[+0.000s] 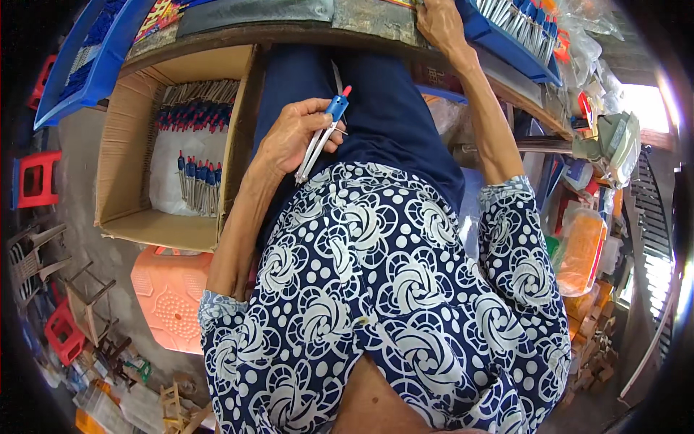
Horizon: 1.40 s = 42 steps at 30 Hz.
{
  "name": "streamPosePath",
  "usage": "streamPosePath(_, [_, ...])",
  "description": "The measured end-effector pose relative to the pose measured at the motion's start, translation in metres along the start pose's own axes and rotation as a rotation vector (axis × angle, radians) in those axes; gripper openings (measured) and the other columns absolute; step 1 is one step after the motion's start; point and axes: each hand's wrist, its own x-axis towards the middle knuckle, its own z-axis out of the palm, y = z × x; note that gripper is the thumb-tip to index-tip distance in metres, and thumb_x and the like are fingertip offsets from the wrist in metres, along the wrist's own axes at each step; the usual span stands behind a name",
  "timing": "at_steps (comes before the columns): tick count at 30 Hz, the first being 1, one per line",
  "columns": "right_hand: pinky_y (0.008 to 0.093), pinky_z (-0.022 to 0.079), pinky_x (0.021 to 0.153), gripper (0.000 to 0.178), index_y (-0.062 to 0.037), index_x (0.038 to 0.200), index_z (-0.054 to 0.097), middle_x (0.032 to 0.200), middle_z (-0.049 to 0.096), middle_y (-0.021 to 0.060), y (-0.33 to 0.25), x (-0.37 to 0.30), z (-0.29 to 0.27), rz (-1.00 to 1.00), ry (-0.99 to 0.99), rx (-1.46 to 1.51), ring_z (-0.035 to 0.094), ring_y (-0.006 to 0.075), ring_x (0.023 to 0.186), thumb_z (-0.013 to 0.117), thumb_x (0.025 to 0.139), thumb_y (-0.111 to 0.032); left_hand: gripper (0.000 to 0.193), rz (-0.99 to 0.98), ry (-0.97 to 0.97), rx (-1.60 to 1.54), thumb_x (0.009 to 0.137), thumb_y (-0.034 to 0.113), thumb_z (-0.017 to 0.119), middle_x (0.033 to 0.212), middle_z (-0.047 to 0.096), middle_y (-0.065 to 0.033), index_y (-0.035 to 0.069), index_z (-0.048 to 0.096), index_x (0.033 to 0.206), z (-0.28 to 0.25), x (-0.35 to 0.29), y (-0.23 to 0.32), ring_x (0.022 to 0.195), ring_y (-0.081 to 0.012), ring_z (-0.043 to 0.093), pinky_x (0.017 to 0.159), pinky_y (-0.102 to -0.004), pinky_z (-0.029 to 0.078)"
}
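My left hand [302, 134] is closed round a drawing compass [316, 147] above my lap. The compass has a blue head, a red tip and silver legs folded close together, slanting down toward my blouse. A thin metal point sticks out beside my fingers. My right hand [438, 27] is at the far edge of the workbench [376, 22], beside a blue bin of compasses [515, 40]; its fingertips run out of the picture, so what they touch is hidden.
Left of my legs, an open cardboard box [119, 166] holds several more compasses [199, 177] in rows. A blue tray [54, 108] with blue parts stands at the far left. Below the box is a coral plastic stool [170, 296]. Plastic bags [582, 65] and clutter crowd the right.
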Motion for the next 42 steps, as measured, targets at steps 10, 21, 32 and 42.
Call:
streamPosePath(10, [0.0357,0.038,0.089,0.036,-0.0037,0.108,0.052,0.107,0.049,0.0154,-0.114,-0.111,-0.065,-0.501,-0.358,0.677,0.046,0.0306,0.103,0.059,0.072,-0.005,0.045,-0.024,-0.027,0.092,0.079,0.004,0.049,0.078,0.059,-0.0183,-0.005,0.034,0.120,0.004,-0.006,0.002,0.058,-0.0176,0.058,0.051,-0.0244,0.049])
streamPosePath(21, [0.0380,0.043,0.072,0.026,0.0010,0.098,0.049,0.087,0.051,0.0174,-0.121,-0.166,-0.047,-0.341,-0.413,0.743,0.051,0.0340,0.082,0.059,0.074,-0.006,0.046,-0.021,-0.061,0.525,0.079,0.006,0.051,0.078,0.058,-0.0123,-0.003,0.035,0.121,0.013,-0.015,-0.011,0.060,-0.0115,0.055,0.050,-0.0212,0.044])
streamPosePath(32, [0.0382,0.043,0.069,0.026,0.0015,0.098,0.048,0.084,0.050,0.0185,-0.119,-0.174,-0.045,-0.242,-0.407,0.766,0.052,0.0347,0.080,0.058,0.075,-0.004,0.029,0.269,0.187,1.107,0.067,0.015,0.055,0.073,0.059,-0.0186,-0.003,0.054,0.090,0.032,-0.019,-0.020,0.068,-0.0266,0.056,0.064,-0.0340,0.044])
streamPosePath(42, [0.0360,0.042,0.061,0.026,0.0007,0.096,0.051,0.075,0.051,0.0143,-0.110,-0.181,-0.054,-0.334,-0.345,0.702,0.052,0.0313,0.069,0.061,0.074,-0.007,0.024,0.278,0.138,0.948,0.063,0.012,0.059,0.067,0.058,-0.0092,-0.004,0.056,0.080,0.033,-0.015,-0.036,0.060,-0.0101,0.050,0.056,-0.0243,0.041])
